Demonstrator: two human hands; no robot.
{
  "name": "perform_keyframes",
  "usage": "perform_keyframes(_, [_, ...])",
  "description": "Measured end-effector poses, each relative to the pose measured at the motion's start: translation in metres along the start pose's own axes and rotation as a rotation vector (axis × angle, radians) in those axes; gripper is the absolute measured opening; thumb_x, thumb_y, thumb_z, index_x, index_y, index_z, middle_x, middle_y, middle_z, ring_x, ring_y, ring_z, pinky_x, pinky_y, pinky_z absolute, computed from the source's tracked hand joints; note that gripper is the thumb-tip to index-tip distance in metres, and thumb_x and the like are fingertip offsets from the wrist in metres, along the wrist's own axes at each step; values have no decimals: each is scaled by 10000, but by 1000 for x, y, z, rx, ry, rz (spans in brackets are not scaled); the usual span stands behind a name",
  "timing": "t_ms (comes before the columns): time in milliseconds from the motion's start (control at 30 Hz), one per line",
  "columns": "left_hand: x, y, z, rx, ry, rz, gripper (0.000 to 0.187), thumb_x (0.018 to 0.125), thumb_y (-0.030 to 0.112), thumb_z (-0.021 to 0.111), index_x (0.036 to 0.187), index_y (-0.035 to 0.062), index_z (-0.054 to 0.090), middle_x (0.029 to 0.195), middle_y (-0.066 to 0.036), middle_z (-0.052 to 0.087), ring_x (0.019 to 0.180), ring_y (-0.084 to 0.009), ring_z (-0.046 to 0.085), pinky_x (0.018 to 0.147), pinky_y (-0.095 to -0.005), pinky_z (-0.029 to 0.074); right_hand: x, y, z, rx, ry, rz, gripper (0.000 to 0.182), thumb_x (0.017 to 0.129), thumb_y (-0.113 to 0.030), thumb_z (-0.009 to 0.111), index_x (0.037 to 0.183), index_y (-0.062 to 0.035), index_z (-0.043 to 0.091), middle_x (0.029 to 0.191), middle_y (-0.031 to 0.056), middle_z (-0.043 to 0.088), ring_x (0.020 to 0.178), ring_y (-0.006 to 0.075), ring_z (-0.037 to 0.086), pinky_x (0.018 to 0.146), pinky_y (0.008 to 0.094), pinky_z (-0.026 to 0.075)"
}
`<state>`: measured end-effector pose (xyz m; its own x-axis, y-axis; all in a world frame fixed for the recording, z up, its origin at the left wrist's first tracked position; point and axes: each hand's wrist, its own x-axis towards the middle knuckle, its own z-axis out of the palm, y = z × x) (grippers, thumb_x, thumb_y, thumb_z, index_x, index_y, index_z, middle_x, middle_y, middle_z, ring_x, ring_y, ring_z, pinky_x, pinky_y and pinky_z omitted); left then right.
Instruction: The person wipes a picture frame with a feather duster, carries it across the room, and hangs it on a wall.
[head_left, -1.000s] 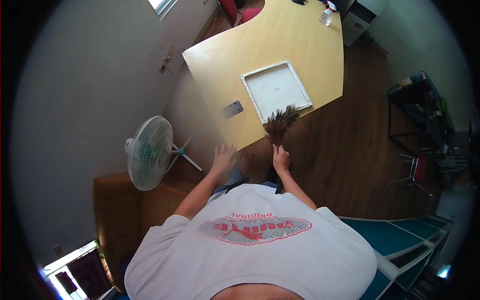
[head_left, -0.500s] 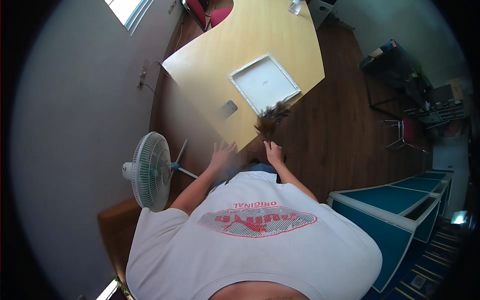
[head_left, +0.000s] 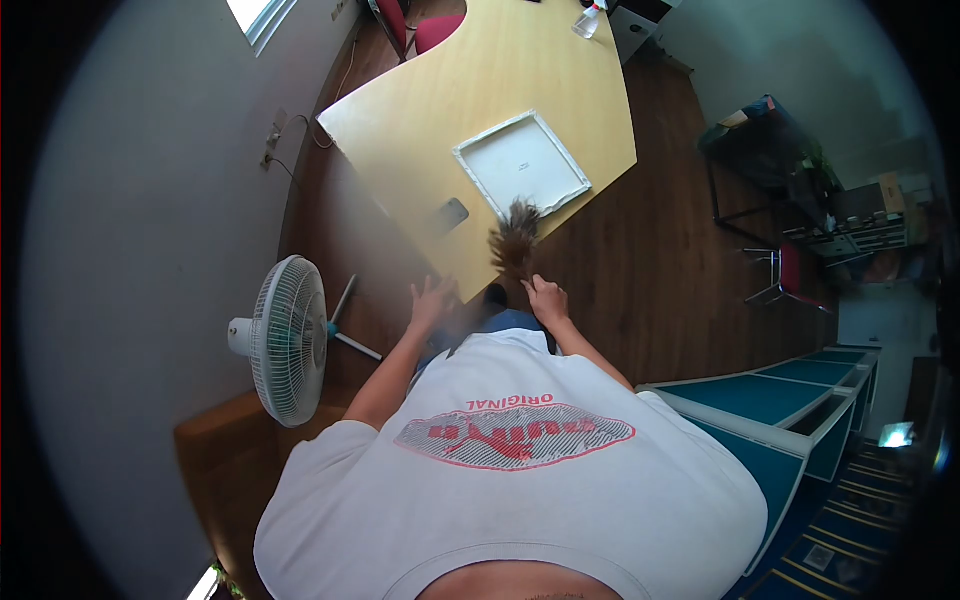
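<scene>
at the near corner of the worktop (head_left: 570,90), the right hand (head_left: 547,300) is closed on the handle of a feather duster (head_left: 515,242), whose feathers overlap the white frame (head_left: 524,165) in view. the left hand (head_left: 430,304) is open, fingers spread; i can't tell if it touches wood. a low, hard sweep could snag the raised rim and drag the frame off the edge.

Near, the white shirt (head_left: 510,500) reads ORIGINAL in red beside an oval whose larger red word is unclear, while farther off the framed panel (head_left: 520,160) bears tiny illegible print
</scene>
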<state>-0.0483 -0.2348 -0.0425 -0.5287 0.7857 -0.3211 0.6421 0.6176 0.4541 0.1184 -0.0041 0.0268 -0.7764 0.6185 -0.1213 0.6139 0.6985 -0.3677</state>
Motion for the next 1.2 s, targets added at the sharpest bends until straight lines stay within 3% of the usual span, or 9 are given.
perform_keyframes(233, [8, 6, -4, 0, 15, -59, 683, 895, 351, 565, 1510, 272, 277, 1586, 41, 222, 1435, -417, 197, 1112, -691, 86, 29, -11, -9, -20, -90, -29, 349, 932, -400, 557, 846, -64, 599, 766, 213, 653, 774, 431, 634, 658, 527, 497])
perform_keyframes(300, [8, 11, -3, 6, 3, -104, 693, 897, 348, 560, 1516, 271, 258, 1591, 38, 208, 1438, -415, 189, 1111, -693, 84, 38, -11, -9, -69, -208, -159, 314, 927, -377, 567, 863, -72, 602, 777, 205, 658, 768, 427, 635, 660, 521, 499])
perform_keyframes(433, [7, 20, -7, 9, 15, -153, 686, 904, 337, 541, 1518, 252, 247, 1598, 43, 181, 1439, -408, 191, 1109, -696, 89, 65, -10, -3, -62, -192, -176, 301, 919, -368, 576, 867, -73, 601, 795, 205, 662, 779, 420, 640, 669, 517, 501])
perform_keyframes(500, [8, 27, -6, 1, 16, -185, 683, 906, 335, 537, 1517, 247, 245, 1599, 42, 174, 1439, -407, 192, 1110, -696, 94, 78, -4, -6, -131, -295, -305, 258, 912, -335, 577, 890, -78, 593, 795, 204, 663, 780, 414, 645, 668, 516, 502])
perform_keyframes(733, [28, 40, -7, -67, 3, -333, 666, 925, 345, 516, 1519, 259, 228, 1594, 21, 196, 1438, -397, 199, 1117, -677, 126, 128, 17, -14, -154, -365, -469, 204, 897, -287, 575, 934, -87, 598, 786, 201, 660, 785, 411, 647, 670, 520, 500])
perform_keyframes(800, [34, 43, -11, -84, 5, -380, 665, 930, 349, 511, 1522, 262, 219, 1595, 20, 193, 1439, -396, 199, 1119, -671, 133, 143, 18, -18, -57, -296, -406, 213, 905, -303, 567, 942, -96, 601, 777, 205, 656, 776, 416, 643, 669, 524, 496])
perform_keyframes(933, [41, 59, -14, -105, -29, -472, 679, 938, 355, 506, 1531, 255, 189, 1597, 14, 183, 1440, -396, 194, 1124, -660, 138, 180, 26, -24, -65, -273, -474, 240, 916, -349, 559, 977, -132, 639, 783, 200, 664, 769, 423, 642, 659, 525, 499])
perform_keyframes(1100, [48, 74, -9, -158, 10, -570, 704, 933, 356, 518, 1537, 243, 173, 1599, -9, 177, 1446, -388, 177, 1126, -655, 131, 246, 37, -19, -129, -359, -623, 270, 934, -370, 543, 918, -113, 628, 745, 207, 655, 730, 412, 648, 637, 526, 501])
perform_keyframes(1200, [58, 84, -5, -214, 22, -664, 721, 924, 342, 532, 1538, 232, 173, 1602, -47, 160, 1449, -381, 173, 1126, -655, 127, 279, 30, -20, -120, -296, -710, 306, 939, -393, 539, 904, -99, 617, 703, 209, 642, 688, 418, 641, 593, 516, 500])
